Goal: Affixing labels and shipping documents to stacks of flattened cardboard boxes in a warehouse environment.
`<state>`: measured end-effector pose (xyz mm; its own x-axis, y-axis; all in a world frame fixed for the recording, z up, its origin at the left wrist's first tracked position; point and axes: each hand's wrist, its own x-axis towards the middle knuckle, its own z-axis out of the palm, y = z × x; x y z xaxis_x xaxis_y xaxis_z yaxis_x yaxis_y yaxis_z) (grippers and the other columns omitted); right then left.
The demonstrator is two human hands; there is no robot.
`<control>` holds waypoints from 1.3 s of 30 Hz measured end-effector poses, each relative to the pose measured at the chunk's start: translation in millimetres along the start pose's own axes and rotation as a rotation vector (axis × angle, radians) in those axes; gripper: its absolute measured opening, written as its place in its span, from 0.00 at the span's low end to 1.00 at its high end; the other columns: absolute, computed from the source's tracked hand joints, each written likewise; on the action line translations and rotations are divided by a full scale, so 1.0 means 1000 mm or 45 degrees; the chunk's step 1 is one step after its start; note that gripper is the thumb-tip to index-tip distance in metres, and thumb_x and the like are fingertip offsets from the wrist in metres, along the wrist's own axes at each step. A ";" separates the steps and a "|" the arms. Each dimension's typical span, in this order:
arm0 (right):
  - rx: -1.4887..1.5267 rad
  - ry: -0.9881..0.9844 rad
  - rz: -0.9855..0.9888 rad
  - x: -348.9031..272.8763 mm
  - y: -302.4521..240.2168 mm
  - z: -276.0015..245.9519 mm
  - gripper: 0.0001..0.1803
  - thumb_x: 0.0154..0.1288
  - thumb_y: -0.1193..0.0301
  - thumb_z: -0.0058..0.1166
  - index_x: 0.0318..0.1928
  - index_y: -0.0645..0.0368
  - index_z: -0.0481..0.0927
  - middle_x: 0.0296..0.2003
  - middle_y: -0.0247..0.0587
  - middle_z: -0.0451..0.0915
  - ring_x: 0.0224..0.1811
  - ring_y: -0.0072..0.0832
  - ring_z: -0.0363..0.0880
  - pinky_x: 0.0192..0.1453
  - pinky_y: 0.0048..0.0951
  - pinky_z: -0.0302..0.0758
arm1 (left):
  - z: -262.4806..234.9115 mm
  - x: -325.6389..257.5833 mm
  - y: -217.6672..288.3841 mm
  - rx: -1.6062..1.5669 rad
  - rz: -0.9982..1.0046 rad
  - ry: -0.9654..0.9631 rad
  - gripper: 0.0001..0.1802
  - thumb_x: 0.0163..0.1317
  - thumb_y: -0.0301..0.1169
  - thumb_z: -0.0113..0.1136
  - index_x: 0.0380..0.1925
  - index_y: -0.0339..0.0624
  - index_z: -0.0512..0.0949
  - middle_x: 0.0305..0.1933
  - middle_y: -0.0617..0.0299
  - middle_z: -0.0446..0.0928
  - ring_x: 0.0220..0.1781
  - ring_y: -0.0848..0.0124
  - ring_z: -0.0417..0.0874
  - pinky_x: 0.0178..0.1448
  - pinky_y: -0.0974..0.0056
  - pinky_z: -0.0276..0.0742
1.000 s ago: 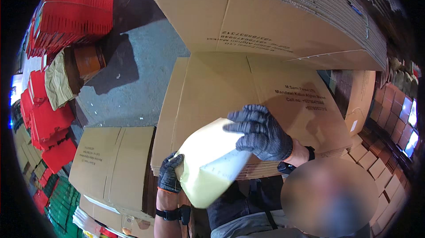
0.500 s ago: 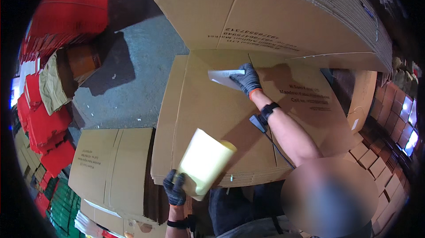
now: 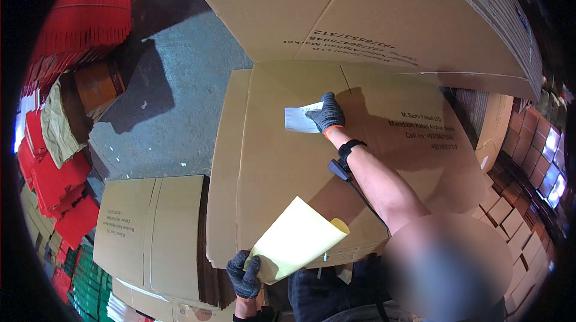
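My left hand (image 3: 244,275), in a dark grey knitted glove, pinches the lower left corner of a pale yellow paper sheet (image 3: 297,241), whose right edge curls over. The sheet hangs above the near edge of a stack of flat brown cardboard cartons (image 3: 288,172). Farther off, my gloved right hand (image 3: 328,113) has its fingers closed on a small white printed label (image 3: 298,120). That label lies nearly flat against the top carton, left of its black print. Whether all of it touches the cardboard I cannot tell.
More folded cartons (image 3: 372,16) stand upright behind the stack. A lower carton pile (image 3: 153,226) is at the left. Red flat stacks (image 3: 90,10) and an orange-brown box (image 3: 99,85) are on the floor (image 3: 180,112). A black cable (image 3: 363,196) runs beside my right forearm.
My right hand has come slightly nearer and left, and the label has gone from tilted to nearly flat on the carton. The yellow sheet has swung rightward with my left hand.
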<state>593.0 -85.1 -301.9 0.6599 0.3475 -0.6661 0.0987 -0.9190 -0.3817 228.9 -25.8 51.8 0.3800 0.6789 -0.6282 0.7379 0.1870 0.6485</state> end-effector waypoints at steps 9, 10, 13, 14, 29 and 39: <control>-0.286 -0.140 0.181 -0.019 -0.041 -0.010 0.44 0.48 0.56 0.79 0.63 0.56 0.69 0.58 0.58 0.79 0.58 0.54 0.81 0.64 0.49 0.78 | -0.006 0.006 0.006 -0.098 -0.130 -0.043 0.06 0.59 0.23 0.63 0.35 0.30 0.83 0.23 0.58 0.75 0.26 0.68 0.77 0.32 0.62 0.70; -0.548 0.101 0.125 -0.026 -0.049 -0.007 0.45 0.49 0.51 0.76 0.63 0.56 0.70 0.59 0.58 0.79 0.61 0.53 0.80 0.65 0.51 0.76 | -0.009 0.001 0.000 -0.091 -0.136 -0.042 0.06 0.59 0.23 0.63 0.35 0.30 0.83 0.23 0.58 0.75 0.26 0.68 0.77 0.32 0.62 0.70; -0.789 0.284 -0.070 -0.010 -0.042 0.009 0.49 0.54 0.42 0.69 0.69 0.56 0.68 0.65 0.57 0.73 0.68 0.51 0.73 0.69 0.56 0.69 | 0.003 -0.004 -0.014 0.126 0.032 -0.041 0.04 0.60 0.25 0.65 0.31 0.35 0.83 0.30 0.58 0.77 0.33 0.67 0.78 0.36 0.61 0.72; -0.757 0.179 -0.215 -0.004 -0.040 0.021 0.52 0.58 0.37 0.63 0.74 0.55 0.64 0.70 0.56 0.69 0.73 0.51 0.68 0.73 0.60 0.65 | 0.006 -0.002 -0.014 0.106 0.063 -0.039 0.04 0.58 0.23 0.66 0.33 0.34 0.83 0.28 0.58 0.77 0.30 0.67 0.78 0.35 0.61 0.72; -0.699 -0.442 -0.272 -0.176 0.141 -0.194 0.52 0.67 0.41 0.56 0.77 0.66 0.57 0.78 0.62 0.53 0.81 0.55 0.50 0.84 0.50 0.48 | -0.010 -0.014 -0.044 0.223 0.276 0.093 0.14 0.60 0.19 0.68 0.46 0.43 0.84 0.45 0.51 0.81 0.47 0.57 0.84 0.52 0.58 0.80; -0.722 -0.521 -0.696 -0.325 0.041 -0.225 0.46 0.58 0.39 0.65 0.69 0.54 0.74 0.73 0.54 0.66 0.77 0.53 0.60 0.80 0.55 0.54 | -0.040 -0.012 0.052 -0.849 -0.418 -0.186 0.06 0.65 0.26 0.63 0.28 0.43 0.79 0.25 0.71 0.76 0.30 0.79 0.75 0.35 0.70 0.68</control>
<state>550.8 -278.0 43.1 0.1051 0.7043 -0.7020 0.7479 -0.5213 -0.4110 240.9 3.9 110.4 0.3031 0.4219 -0.8545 0.3501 0.7847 0.5116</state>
